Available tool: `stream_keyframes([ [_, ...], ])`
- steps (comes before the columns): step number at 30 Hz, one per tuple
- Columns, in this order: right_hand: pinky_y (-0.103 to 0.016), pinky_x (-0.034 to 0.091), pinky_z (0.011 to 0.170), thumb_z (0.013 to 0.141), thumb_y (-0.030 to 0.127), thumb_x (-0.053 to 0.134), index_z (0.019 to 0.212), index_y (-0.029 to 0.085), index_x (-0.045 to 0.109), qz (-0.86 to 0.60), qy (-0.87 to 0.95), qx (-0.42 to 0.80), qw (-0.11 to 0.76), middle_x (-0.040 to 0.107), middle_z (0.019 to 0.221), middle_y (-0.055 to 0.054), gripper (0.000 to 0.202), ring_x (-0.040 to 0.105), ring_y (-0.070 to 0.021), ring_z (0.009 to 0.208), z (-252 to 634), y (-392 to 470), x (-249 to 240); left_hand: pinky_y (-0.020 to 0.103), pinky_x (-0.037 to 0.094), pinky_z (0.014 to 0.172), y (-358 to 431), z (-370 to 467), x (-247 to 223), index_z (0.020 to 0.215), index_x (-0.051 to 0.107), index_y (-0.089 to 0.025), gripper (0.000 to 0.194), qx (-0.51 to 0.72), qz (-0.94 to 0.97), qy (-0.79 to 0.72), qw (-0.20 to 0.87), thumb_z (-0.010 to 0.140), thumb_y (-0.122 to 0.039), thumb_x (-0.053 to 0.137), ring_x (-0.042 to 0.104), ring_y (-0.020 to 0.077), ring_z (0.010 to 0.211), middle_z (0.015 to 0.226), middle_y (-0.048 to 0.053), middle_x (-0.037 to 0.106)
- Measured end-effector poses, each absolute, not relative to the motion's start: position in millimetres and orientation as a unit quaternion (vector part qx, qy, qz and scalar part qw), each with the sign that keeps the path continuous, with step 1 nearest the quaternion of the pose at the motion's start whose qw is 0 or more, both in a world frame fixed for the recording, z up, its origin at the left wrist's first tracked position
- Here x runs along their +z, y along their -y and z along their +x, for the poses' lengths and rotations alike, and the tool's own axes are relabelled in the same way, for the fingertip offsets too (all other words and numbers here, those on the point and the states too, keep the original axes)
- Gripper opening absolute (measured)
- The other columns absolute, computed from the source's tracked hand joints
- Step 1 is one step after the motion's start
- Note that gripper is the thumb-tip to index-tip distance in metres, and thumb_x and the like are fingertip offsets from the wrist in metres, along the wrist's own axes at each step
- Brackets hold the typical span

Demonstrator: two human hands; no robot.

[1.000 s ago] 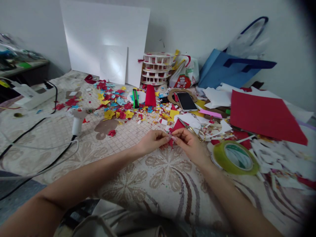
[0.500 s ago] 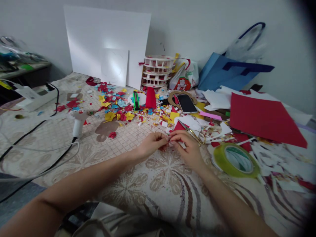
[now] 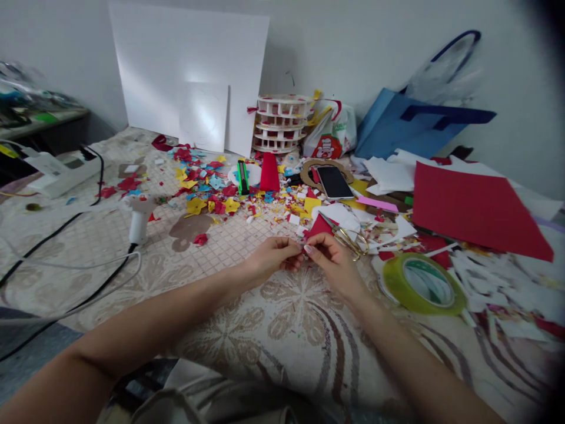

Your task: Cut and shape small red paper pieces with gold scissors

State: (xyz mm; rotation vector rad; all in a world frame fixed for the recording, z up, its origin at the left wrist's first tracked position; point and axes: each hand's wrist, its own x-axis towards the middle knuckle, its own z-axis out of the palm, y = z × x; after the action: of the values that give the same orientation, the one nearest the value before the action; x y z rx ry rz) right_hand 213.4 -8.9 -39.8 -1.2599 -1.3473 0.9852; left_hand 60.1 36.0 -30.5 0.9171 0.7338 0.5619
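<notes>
Near the middle of the table, my left hand point(image 3: 279, 257) is closed, thumb and fingers pinched on something too small to make out. My right hand point(image 3: 332, 259) meets it fingertip to fingertip, also in a pinch, with any held piece hidden between the fingers. Just beyond my right hand lie gold-handled scissors point(image 3: 353, 242) beside a piece of red paper point(image 3: 321, 225). Paper scraps and a small white square point(image 3: 294, 219) are spread beyond my fingertips. A crumpled red piece point(image 3: 200, 239) rests left of my left hand.
A glue gun point(image 3: 138, 227) with cables stands left. Yellow tape point(image 3: 424, 284) and a red sheet point(image 3: 477, 212) are right. Behind are a phone point(image 3: 334, 182), green cutter point(image 3: 243, 178), round tiered model point(image 3: 281, 125), white boards point(image 3: 150, 70) and a blue bag point(image 3: 388, 126).
The fingers of my right hand have shifted slightly at the pinch, with the thumb now higher. My left hand stays nearly in place. The view has moved a little.
</notes>
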Motion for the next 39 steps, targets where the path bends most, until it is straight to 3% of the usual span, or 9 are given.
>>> stream_keyframes([
  [10,-0.027,0.042,0.067,0.078,0.033,0.061,0.078,0.02,0.057,-0.51,0.487,0.447,0.551,0.057,0.073,0.001,0.013,0.052,-0.0132,0.068,211.5,6.0,-45.8,0.025,0.044,0.065,-32.0,62.4,-30.6,0.071,0.055,-0.011,0.023,0.302,0.399,-0.314,0.807,0.067,-0.029,0.07,0.057,0.0088,0.061,0.07,0.002,0.061],
  [21,-0.026,0.042,0.063,0.079,0.033,0.059,0.078,0.021,0.056,-0.537,0.528,0.381,0.536,0.057,0.072,0.0,0.012,0.051,-0.0139,0.066,211.9,6.5,-44.8,0.023,0.044,0.064,-30.3,63.4,-34.2,0.076,0.062,-0.01,0.023,0.304,0.465,-0.324,0.766,0.063,-0.025,0.074,0.056,0.0083,0.061,0.065,0.001,0.061],
  [32,-0.026,0.044,0.065,0.077,0.034,0.061,0.08,0.02,0.056,-0.521,0.528,0.398,0.539,0.058,0.074,0.0,0.014,0.053,-0.0132,0.068,216.5,4.8,-39.7,0.024,0.047,0.065,-32.6,61.8,-30.7,0.077,0.061,-0.009,0.019,0.283,0.367,-0.308,0.831,0.069,-0.024,0.07,0.058,0.0087,0.063,0.075,0.005,0.064],
  [39,-0.026,0.044,0.064,0.08,0.034,0.058,0.081,0.021,0.055,-0.53,0.563,0.371,0.514,0.058,0.073,0.0,0.013,0.054,-0.014,0.067,214.7,6.2,-38.2,0.023,0.045,0.063,-32.4,62.0,-37.4,0.076,0.061,-0.01,0.021,0.319,0.49,-0.315,0.748,0.069,-0.029,0.068,0.056,0.0084,0.061,0.066,0.001,0.061],
])
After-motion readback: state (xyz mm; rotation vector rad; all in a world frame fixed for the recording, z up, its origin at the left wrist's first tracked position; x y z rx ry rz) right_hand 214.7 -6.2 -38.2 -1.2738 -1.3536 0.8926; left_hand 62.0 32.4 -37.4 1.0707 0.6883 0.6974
